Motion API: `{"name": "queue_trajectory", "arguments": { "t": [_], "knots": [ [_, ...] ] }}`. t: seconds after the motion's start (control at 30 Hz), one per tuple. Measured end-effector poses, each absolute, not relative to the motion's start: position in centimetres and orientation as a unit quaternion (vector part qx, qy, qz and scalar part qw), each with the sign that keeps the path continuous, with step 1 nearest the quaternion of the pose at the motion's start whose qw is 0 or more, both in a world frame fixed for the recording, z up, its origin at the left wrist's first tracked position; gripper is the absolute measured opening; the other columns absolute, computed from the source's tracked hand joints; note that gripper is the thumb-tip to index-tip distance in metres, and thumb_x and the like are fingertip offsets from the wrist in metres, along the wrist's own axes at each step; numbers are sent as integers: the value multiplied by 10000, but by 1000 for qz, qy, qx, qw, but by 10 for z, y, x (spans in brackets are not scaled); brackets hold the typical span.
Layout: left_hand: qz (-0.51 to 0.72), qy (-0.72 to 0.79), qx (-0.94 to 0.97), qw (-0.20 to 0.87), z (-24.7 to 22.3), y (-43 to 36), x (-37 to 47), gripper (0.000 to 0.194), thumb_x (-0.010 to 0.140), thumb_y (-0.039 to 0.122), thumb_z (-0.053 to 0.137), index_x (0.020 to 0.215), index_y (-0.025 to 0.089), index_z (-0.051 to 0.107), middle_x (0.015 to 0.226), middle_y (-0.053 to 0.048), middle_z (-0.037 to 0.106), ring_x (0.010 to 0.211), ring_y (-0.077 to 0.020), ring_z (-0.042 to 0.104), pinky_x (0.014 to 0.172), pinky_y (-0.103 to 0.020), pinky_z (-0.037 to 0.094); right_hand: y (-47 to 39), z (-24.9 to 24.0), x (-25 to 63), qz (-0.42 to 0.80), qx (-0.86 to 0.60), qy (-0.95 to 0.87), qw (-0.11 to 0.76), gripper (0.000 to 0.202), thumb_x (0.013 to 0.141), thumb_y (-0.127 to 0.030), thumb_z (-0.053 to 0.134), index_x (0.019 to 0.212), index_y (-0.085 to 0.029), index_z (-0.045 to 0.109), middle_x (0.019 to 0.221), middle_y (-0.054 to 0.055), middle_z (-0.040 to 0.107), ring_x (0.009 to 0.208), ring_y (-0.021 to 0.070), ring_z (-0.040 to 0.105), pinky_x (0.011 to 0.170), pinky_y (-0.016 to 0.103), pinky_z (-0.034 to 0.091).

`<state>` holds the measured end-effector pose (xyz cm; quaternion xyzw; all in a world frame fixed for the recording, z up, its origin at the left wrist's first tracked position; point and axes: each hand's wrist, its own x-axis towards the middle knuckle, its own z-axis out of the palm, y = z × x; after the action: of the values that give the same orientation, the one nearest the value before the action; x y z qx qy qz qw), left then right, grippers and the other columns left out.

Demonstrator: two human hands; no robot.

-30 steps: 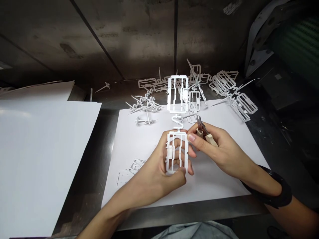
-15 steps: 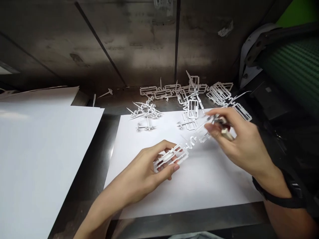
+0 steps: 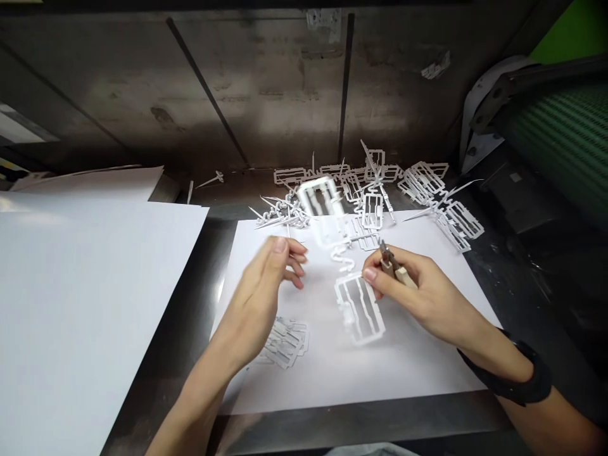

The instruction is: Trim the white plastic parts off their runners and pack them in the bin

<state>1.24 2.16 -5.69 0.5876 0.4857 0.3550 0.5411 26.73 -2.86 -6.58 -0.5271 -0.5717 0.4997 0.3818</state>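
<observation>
My right hand pinches a white plastic moulded piece by the edge of its lower frame. That piece has flat rectangular frames linked by a wavy runner, and its upper frame is blurred. Small cutting pliers with pale handles also rest in my right hand, jaws pointing up. My left hand is open beside the piece, fingers slightly curled with nothing in them. Below it, partly covered by the hand, a small pile of flat white frames lies on the white paper sheet.
Several white moulded pieces lie along the back of the metal table. A tangle of cut runners is at the back left of the sheet. Stacked white sheets stand at left; a green belt is at right.
My left hand has let go of its white frames, which now lie piled on the paper, and has moved left and up. My right hand has come down, carrying the linked moulded piece.
</observation>
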Motion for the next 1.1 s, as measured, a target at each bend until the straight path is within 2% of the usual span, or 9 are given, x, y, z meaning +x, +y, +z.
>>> {"name": "queue_trajectory", "arguments": {
  "t": [0.13, 0.27, 0.33, 0.4, 0.5, 0.63, 0.83, 0.97, 1.1],
  "knots": [
    [189, 396, 527, 728, -68, 2, 20, 644, 1170, 675, 276, 1483, 285, 681, 1476, -113, 675, 1314, -315, 643, 1194, -506, 470, -29, -69, 262, 486, -523, -547, 437, 243, 1116, -460, 701, 1021, -237, 714, 865, -13, 678, 846, 186, 637, 847, 303, 515],
    [181, 299, 422, 837, -68, -9, 35, 529, 1181, 604, 379, 1603, 363, 587, 1618, -107, 584, 1362, -321, 651, 1136, -522, 564, -30, -71, 263, 488, -536, -534, 434, 275, 1102, -497, 713, 1007, -240, 697, 934, 5, 687, 899, 208, 658, 844, 319, 545],
    [189, 263, 392, 861, -66, -10, 39, 547, 1185, 600, 351, 1612, 339, 574, 1526, -134, 645, 1266, -325, 708, 1050, -520, 615, -30, -70, 263, 490, -544, -532, 426, 273, 1092, -499, 729, 1000, -244, 694, 946, 9, 685, 907, 211, 652, 829, 317, 547],
    [194, 255, 390, 864, -67, -11, 40, 619, 1191, 615, 246, 1578, 287, 599, 1263, -133, 753, 1083, -289, 754, 961, -460, 625, -31, -68, 263, 488, -545, -538, 420, 260, 1098, -495, 722, 1020, -248, 707, 931, 6, 679, 886, 201, 642, 810, 307, 540],
    [219, 289, 407, 838, -69, -12, 41, 653, 1194, 611, 176, 1489, 256, 638, 981, -75, 755, 826, -208, 708, 796, -336, 573, -32, -65, 262, 486, -535, -552, 416, 250, 1118, -491, 696, 1043, -254, 720, 931, 2, 680, 900, 188, 644, 844, 291, 534],
    [272, 319, 400, 815, -62, -10, 45, 488, 1206, 537, 291, 1343, 244, 655, 1169, -64, 739, 693, -160, 702, 740, -324, 542, -32, -66, 265, 482, -530, -544, 438, 196, 1143, -455, 662, 1138, -267, 718, 932, -8, 685, 938, 184, 666, 891, 288, 530],
    [315, 336, 388, 798, -53, -5, 48, 476, 1203, 500, 266, 1302, 209, 629, 1013, -43, 728, 702, -193, 711, 788, -346, 563, -30, -70, 271, 488, -543, -514, 451, 118, 1102, -332, 710, 1194, -258, 711, 1145, 19, 723, 1135, 219, 693, 1001, 314, 519],
    [294, 349, 392, 799, -57, -5, 47, 508, 1193, 567, 269, 1274, 218, 629, 1025, -47, 736, 719, -191, 713, 794, -346, 563, -30, -66, 274, 477, -545, -534, 436, 69, 1101, -264, 656, 1089, -244, 721, 1067, 11, 718, 1045, 208, 679, 926, 310, 508],
    [279, 383, 462, 750, -57, -3, 44, 335, 1173, 533, 483, 1116, 241, 636, 907, 19, 717, 641, -125, 649, 680, -276, 502, -34, -59, 273, 461, -575, -588, 333, 206, 1127, -376, 620, 991, -242, 698, 937, -9, 675, 906, 194, 624, 807, 312, 471]
  ]
}}
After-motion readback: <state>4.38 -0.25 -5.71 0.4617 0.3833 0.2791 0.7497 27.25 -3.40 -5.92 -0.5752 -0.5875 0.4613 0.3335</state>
